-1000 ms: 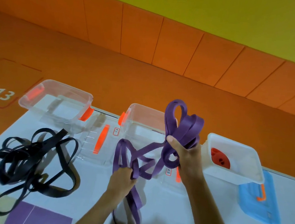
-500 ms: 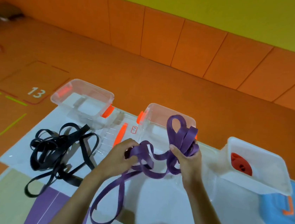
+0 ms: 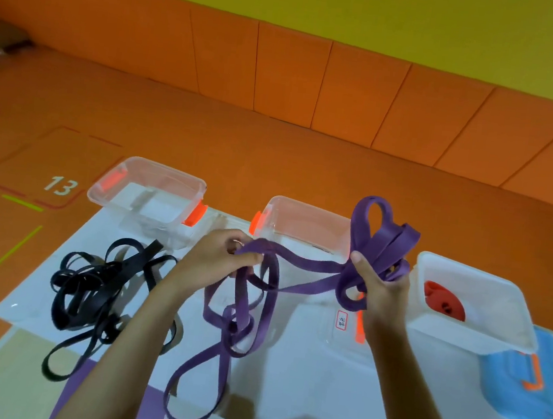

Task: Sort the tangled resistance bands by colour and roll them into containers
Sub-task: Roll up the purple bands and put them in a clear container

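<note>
A long purple resistance band (image 3: 309, 271) is stretched between both hands above the white sheet. My right hand (image 3: 380, 285) grips a bundle of its folded loops, which stand up in front of the middle clear container (image 3: 301, 224). My left hand (image 3: 218, 257) pinches another part of the same band, and tangled loops hang down from it to the sheet. A tangle of black bands (image 3: 104, 289) lies at the left. A rolled red band (image 3: 444, 300) sits inside the white container (image 3: 508, 339) at the right. The left clear container (image 3: 147, 194) holds no band.
A blue lid (image 3: 530, 393) with an orange clip lies under the white container's near right corner. Clear lids with orange clips (image 3: 359, 329) lie flat on the white sheet (image 3: 300, 384). Orange floor with a painted "13" (image 3: 60, 184) surrounds the sheet. A purple mat (image 3: 148, 412) lies near me.
My left hand has risen and moved left, drawing a length of the purple band out from the bundle. The right hand keeps its bundle. The view has shifted slightly.
</note>
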Demonstrator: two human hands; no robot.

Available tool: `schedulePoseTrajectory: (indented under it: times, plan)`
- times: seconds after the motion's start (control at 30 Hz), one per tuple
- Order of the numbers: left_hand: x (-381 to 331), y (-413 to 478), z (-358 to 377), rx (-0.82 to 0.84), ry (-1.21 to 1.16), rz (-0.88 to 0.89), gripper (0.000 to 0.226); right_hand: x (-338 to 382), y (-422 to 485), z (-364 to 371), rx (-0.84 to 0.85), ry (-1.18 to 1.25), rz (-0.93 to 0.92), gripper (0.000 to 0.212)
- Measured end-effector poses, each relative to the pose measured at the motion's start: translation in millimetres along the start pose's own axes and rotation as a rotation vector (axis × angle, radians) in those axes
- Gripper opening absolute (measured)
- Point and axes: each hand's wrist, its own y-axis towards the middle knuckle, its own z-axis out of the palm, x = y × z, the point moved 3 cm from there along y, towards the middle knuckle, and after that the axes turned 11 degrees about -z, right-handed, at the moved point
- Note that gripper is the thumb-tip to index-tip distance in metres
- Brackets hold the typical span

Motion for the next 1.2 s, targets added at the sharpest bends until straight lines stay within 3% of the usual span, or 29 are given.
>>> schedulePoseTrajectory:
  times: [0.17,0.27,0.33,0.43,0.57,0.63,0.7,0.8,0.9,1.0,1.1,1.13,1.2]
  plan:
    - [7,29,44,0.199,0.227,-0.245,0.023,4,-12,16,0.130,0.096,0.019,0.051]
    - [12,43,81,0.296,0.339,-0.315,0.020,-1,-22,26,0.176,0.048,0.033,0.048]
    - [19,47,104,0.400,0.275,-0.382,0.003,-3,-29,31,0.214,0.008,0.034,0.039]
    - [37,52,123,0.441,0.069,-0.475,0.016,-4,-36,32,0.275,0.031,0.059,0.037]
    - [68,56,135,0.197,-0.431,-0.546,0.015,0,-41,27,0.262,0.143,0.120,0.051]
    - [85,55,133,0.001,-0.489,-0.519,0.013,2,-41,24,0.254,0.229,0.123,0.050]
    - [98,50,128,-0.117,-0.465,-0.488,0.018,4,-37,20,0.235,0.257,0.109,0.034]
    - [117,41,118,-0.155,-0.393,-0.472,0.026,6,-30,14,0.233,0.230,0.065,0.018]
    - [141,35,108,-0.207,-0.366,-0.501,0.032,6,-27,12,0.250,0.229,0.092,0.028]
    - [158,32,97,-0.387,-0.337,-0.588,0.018,2,-32,13,0.277,0.223,0.172,0.049]
    - [144,34,80,-0.571,-0.118,-0.475,0.023,-2,-39,12,0.334,0.201,0.222,0.046]
    - [131,39,77,-0.540,-0.063,-0.415,0.023,-3,-42,12,0.363,0.198,0.238,0.045]
    - [108,58,80,-0.316,0.133,-0.385,0.036,-6,-47,10,0.414,0.198,0.280,0.052]
